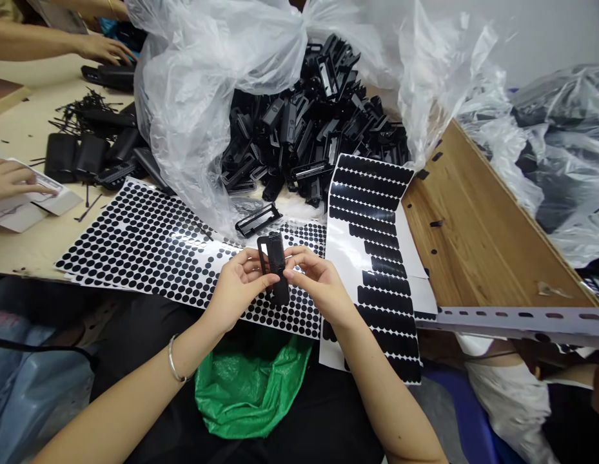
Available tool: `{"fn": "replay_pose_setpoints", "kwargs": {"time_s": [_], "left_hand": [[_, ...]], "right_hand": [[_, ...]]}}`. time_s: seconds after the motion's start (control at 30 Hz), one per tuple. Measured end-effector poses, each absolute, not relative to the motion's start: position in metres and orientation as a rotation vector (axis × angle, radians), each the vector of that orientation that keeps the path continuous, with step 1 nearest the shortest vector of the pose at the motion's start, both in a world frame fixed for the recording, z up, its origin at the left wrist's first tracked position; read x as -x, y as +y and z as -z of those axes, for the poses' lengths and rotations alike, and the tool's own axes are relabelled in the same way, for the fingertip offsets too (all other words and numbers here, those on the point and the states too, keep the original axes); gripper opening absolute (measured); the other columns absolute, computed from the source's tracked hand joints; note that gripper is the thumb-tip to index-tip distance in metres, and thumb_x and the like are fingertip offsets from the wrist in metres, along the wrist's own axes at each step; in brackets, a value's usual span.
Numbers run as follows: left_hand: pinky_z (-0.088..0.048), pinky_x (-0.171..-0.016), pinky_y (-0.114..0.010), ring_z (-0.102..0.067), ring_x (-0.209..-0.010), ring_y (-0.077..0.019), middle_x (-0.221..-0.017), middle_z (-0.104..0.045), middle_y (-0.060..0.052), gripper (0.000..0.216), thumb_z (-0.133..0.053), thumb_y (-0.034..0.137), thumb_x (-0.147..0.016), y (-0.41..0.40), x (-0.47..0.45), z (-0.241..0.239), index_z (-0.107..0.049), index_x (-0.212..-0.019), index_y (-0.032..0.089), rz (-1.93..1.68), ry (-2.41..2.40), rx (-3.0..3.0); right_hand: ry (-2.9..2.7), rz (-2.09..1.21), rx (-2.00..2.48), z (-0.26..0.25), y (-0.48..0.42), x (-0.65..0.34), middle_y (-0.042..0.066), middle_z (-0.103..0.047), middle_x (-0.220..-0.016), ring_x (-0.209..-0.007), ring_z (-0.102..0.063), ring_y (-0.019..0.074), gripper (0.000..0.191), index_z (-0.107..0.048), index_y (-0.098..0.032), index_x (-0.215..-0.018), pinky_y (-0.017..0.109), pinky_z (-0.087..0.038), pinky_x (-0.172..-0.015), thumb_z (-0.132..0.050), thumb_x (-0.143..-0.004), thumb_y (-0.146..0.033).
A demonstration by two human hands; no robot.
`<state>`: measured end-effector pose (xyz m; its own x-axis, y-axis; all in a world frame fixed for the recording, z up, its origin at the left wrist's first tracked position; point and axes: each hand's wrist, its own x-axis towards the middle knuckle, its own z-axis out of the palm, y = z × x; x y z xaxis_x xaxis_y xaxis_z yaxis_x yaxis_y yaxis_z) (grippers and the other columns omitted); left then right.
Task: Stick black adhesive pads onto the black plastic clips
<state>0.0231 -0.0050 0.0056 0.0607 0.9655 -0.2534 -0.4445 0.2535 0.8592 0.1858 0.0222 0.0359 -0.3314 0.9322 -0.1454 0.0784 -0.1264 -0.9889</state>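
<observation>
Between both hands, above the front part of a sheet of round black stickers [149, 238], I hold a black plastic casing part [278, 270] upright. My left hand [236, 283] grips its left side, thumb across the front. At its right side, the fingers of my right hand [318, 277] are pinched; whether they also hold a small sticker I cannot make out. A similar black frame piece [257, 220] with a long slot lies just behind. To the right lies a sheet of long black strip stickers [383, 258], with several strips gone from its left side.
A heap of black plastic parts [299, 129] fills an opened clear plastic bag [183, 84]. A green sack [253, 386] hangs below the table edge. A wooden board [487, 232] stands right. At left are black cases [62, 156] and a co-worker's hands [103, 48].
</observation>
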Motion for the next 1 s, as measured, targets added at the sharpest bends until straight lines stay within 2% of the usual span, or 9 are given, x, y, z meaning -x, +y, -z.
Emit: {"fn": "replay_pose_setpoints", "kwargs": {"time_s": [0.2, 0.4, 0.73, 1.0], "left_hand": [[-0.058, -0.08, -0.03, -0.072, -0.084, -0.0183, -0.085, -0.074, -0.003, 0.037, -0.082, 0.02, -0.063, -0.0053, -0.0231, -0.0056, -0.058, -0.09, 0.017, -1.227, 0.976, -0.669], [-0.057, -0.078, -0.025, -0.071, -0.083, -0.0151, -0.085, -0.075, -0.002, 0.034, -0.082, 0.017, -0.064, -0.0064, -0.023, -0.0053, -0.059, -0.089, 0.017, -1.243, 0.967, -0.673], [-0.057, -0.074, -0.023, -0.07, -0.079, -0.0135, -0.081, -0.074, -0.001, 0.033, -0.083, 0.016, -0.063, -0.0063, -0.0219, -0.0051, -0.059, -0.086, 0.017, -1.248, 0.959, -0.668], [-0.055, -0.076, -0.022, -0.069, -0.079, -0.0123, -0.083, -0.072, 0.0, 0.035, -0.083, 0.015, -0.062, -0.0071, -0.0215, -0.0084, -0.06, -0.087, 0.017, -1.243, 0.992, -0.675]], "right_hand": [[-1.466, -1.48, 1.179, -0.0353, 0.0215, -0.1842, 0.006, -0.058, -0.108, -0.101, -0.057, 0.0219, 0.019, -0.069, -0.022, -0.073, 0.037, -0.049, -0.086, -0.077, -0.075, -0.039], [-1.514, -1.413, 1.147, -0.0347, 0.0208, -0.1836, 0.004, -0.058, -0.103, -0.103, -0.056, 0.0214, 0.018, -0.068, -0.023, -0.072, 0.04, -0.044, -0.096, -0.077, -0.076, -0.038], [-1.511, -1.376, 1.137, -0.0326, 0.0203, -0.1818, 0.006, -0.058, -0.103, -0.105, -0.057, 0.022, 0.018, -0.066, -0.023, -0.071, 0.033, -0.053, -0.076, -0.077, -0.076, -0.037], [-1.492, -1.393, 1.102, -0.0337, 0.0203, -0.1815, 0.005, -0.058, -0.103, -0.102, -0.058, 0.0207, 0.025, -0.059, -0.021, -0.066, 0.037, -0.055, -0.083, -0.078, -0.075, -0.035]]}}
